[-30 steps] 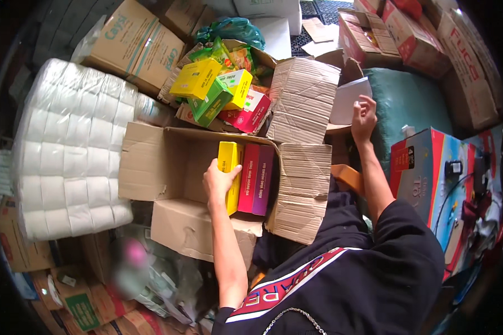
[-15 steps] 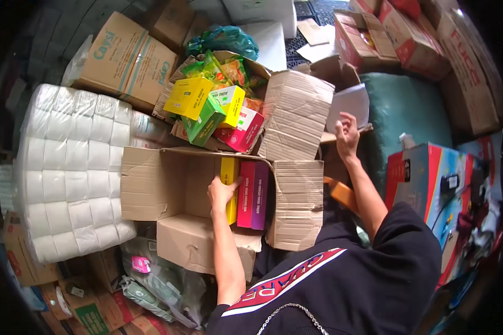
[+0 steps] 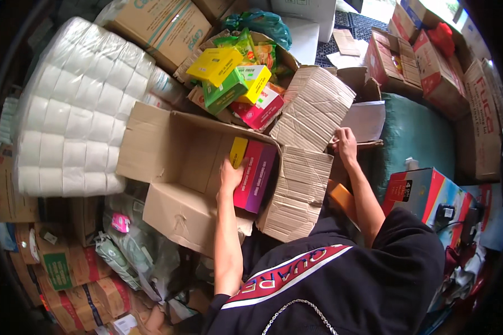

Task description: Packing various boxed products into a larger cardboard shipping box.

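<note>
An open cardboard box point(image 3: 198, 120) stands before me, its flaps spread outward. Inside, against its right wall, a yellow box point(image 3: 238, 152), a red box point(image 3: 254, 173) and a purple box point(image 3: 265, 181) stand side by side. My left hand point(image 3: 231, 174) reaches in and grips the yellow box, hiding its lower part. At the right, my right hand point(image 3: 345, 144) has its fingers curled at the edge of a raised cardboard flap point(image 3: 314, 106), pinching it. That flap belongs to a second carton behind, which holds a green box point(image 3: 224, 92), yellow boxes and bagged packets.
A plastic-wrapped pack of white rolls point(image 3: 78, 123) stands at the left. To the right are a large green bundle point(image 3: 419, 145) and a red-and-blue carton point(image 3: 422, 195). More cartons point(image 3: 441, 78) stand at the far right; plastic bags point(image 3: 142, 251) lie at lower left.
My right hand has gone from raised with loose fingers down to the flap's edge. My left hand stays on the yellow box. The whole view has tilted and shifted.
</note>
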Motion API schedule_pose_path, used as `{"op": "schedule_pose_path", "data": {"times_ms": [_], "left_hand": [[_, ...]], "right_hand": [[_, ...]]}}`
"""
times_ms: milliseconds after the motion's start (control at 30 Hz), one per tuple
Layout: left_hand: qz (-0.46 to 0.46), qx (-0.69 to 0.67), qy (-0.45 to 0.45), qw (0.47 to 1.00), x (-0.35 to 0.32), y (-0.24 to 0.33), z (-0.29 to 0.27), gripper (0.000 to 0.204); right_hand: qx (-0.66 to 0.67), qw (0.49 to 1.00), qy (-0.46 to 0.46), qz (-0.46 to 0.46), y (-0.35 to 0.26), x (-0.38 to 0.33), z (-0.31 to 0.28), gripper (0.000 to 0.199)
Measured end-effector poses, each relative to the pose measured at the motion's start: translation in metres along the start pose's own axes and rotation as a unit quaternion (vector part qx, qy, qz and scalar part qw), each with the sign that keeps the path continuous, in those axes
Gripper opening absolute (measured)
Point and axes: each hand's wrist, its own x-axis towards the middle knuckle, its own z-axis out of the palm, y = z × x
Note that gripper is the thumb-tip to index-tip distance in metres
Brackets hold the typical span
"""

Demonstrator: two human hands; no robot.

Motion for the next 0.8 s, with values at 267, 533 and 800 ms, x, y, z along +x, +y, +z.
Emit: {"op": "schedule_pose_path", "data": {"times_ms": [267,533,800], "left_hand": [[0.118,0.089,0.26,0.954,-0.081,-0.003,-0.003,0.068],[-0.206,0.132,0.335,0.91,-0.179,-0.018,-0.048,0.112],[-0.105,0.061,0.302,0.946,-0.157,-0.066,-0.042,0.097]], "right_hand": [[-0.35,0.907,-0.233,0.024,-0.081,-0.058,0.022,0.077],[-0.16,0.917,-0.353,0.093,-0.1,-0.077,0.012,0.047],[-0.326,0.803,-0.487,0.107,-0.149,-0.104,0.013,0.043]]}}
